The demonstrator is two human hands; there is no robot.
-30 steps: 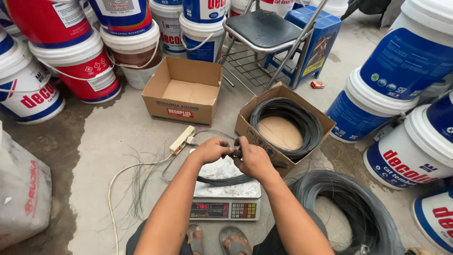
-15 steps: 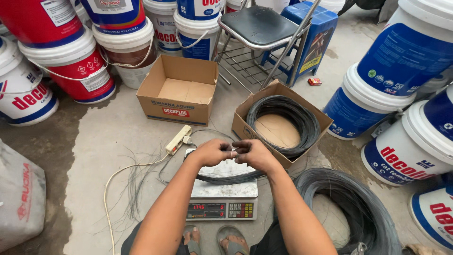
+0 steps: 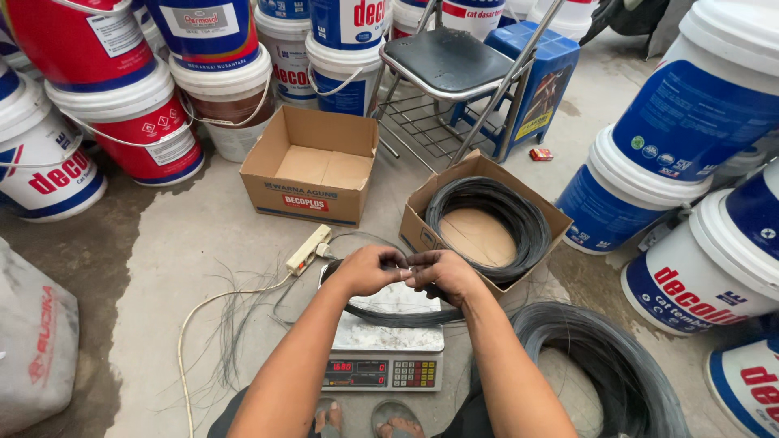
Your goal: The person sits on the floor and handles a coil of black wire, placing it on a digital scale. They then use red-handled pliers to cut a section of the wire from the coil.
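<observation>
The wire coil (image 3: 388, 312) lies on the scale (image 3: 388, 357) — a thin dark ring. The left hand (image 3: 369, 270) and right hand (image 3: 442, 276) meet just above it, both pinching the wire tight. A box (image 3: 487, 215) with more wire sits near.

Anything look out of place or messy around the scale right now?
Yes: loose wire strands lie scattered over the concrete floor left of the scale, beside the power strip, tangling with its white cord.
</observation>
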